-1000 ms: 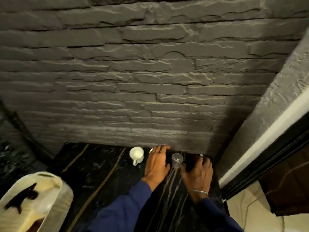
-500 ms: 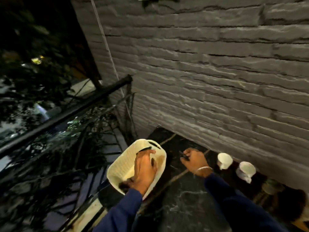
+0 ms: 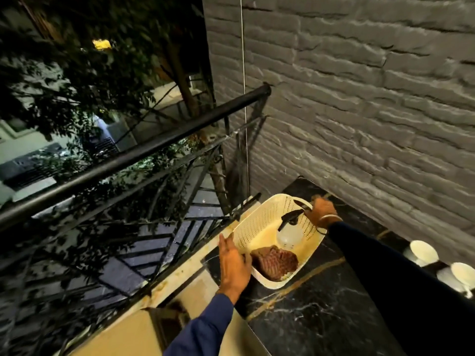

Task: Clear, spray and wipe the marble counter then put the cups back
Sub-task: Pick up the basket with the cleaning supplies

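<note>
A cream plastic basket sits at the left end of the black marble counter. Inside it lie a clear spray bottle with a black trigger and a reddish-brown cloth. My left hand presses against the basket's near left side, with the thumb over the rim. At the far rim, my right hand has its fingers closed on the edge. Two white cups stand by the wall at the right.
A grey stone wall runs along the back of the counter. A black metal railing borders the left side, with trees and a drop beyond. A cream ledge runs below the counter's left edge.
The view has swung further left. My left hand came out of the basket to its outer rim. My right hand moved from the counter to the basket's far rim.
</note>
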`<state>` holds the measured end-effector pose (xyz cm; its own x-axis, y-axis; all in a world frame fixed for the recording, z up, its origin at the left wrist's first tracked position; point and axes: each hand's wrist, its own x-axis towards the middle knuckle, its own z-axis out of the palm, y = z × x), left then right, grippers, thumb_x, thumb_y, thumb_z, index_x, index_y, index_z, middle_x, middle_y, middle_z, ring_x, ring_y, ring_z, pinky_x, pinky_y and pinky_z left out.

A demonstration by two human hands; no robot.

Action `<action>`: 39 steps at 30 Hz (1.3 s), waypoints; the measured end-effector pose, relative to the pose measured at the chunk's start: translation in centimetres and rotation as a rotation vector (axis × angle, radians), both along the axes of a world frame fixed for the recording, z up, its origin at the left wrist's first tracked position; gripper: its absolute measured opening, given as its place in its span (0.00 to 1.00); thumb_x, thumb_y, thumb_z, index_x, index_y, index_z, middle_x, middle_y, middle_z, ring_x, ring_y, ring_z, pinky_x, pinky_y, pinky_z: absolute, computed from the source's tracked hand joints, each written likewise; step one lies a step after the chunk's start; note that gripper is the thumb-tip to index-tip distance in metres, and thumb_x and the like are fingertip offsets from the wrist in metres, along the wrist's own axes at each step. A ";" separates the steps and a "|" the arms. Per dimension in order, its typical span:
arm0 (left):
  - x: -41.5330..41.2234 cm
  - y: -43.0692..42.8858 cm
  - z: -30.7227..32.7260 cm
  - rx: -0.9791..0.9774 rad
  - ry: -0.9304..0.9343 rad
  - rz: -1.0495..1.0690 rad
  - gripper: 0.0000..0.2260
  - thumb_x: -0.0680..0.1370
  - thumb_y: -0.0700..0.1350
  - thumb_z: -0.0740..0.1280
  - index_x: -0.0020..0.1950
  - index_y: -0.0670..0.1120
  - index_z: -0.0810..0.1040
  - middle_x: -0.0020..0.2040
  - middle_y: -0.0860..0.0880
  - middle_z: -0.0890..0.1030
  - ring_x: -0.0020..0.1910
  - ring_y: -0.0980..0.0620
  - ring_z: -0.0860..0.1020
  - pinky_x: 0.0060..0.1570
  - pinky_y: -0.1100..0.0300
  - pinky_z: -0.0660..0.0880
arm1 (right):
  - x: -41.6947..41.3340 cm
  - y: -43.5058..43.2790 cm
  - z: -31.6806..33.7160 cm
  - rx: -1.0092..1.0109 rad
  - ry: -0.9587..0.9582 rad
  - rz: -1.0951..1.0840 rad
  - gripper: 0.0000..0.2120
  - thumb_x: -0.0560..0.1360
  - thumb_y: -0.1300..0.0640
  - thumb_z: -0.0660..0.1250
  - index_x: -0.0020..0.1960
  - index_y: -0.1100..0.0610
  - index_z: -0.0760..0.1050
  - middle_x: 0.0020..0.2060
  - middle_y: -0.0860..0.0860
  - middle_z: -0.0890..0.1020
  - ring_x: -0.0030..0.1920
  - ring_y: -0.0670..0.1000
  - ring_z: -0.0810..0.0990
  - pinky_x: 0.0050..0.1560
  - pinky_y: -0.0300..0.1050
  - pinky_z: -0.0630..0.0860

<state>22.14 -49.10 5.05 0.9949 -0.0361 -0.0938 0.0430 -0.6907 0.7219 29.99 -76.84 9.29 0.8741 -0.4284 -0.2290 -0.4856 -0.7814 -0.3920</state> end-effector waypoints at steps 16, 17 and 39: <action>2.8 -1.2 -3.4 -0.438 0.685 0.280 0.20 0.75 0.45 0.63 0.67 0.45 0.70 0.61 0.43 0.76 0.39 0.44 0.84 0.31 0.48 0.82 | 6.2 -0.8 -1.4 -0.121 0.157 0.161 0.14 0.77 0.54 0.66 0.56 0.63 0.77 0.53 0.60 0.81 0.55 0.60 0.80 0.53 0.52 0.77; 2.9 -1.2 -3.5 -0.444 0.698 0.285 0.21 0.74 0.44 0.64 0.67 0.45 0.70 0.61 0.42 0.76 0.38 0.43 0.85 0.31 0.47 0.82 | 6.4 -0.9 -1.4 -0.138 0.158 0.160 0.13 0.76 0.54 0.67 0.55 0.63 0.78 0.51 0.60 0.82 0.54 0.60 0.81 0.53 0.52 0.77; -2.6 31.3 2.3 0.129 0.400 0.371 0.16 0.66 0.52 0.67 0.41 0.39 0.80 0.46 0.35 0.82 0.50 0.39 0.81 0.40 0.50 0.73 | 2.3 29.6 -1.1 -0.153 0.146 0.645 0.14 0.77 0.56 0.65 0.59 0.63 0.78 0.56 0.60 0.81 0.58 0.59 0.79 0.56 0.48 0.75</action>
<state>19.56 -17.84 7.40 0.8248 0.3467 -0.4466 0.5531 -0.6588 0.5100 32.28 -47.20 8.18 0.9304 0.1318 -0.3420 0.0571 -0.9739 -0.2198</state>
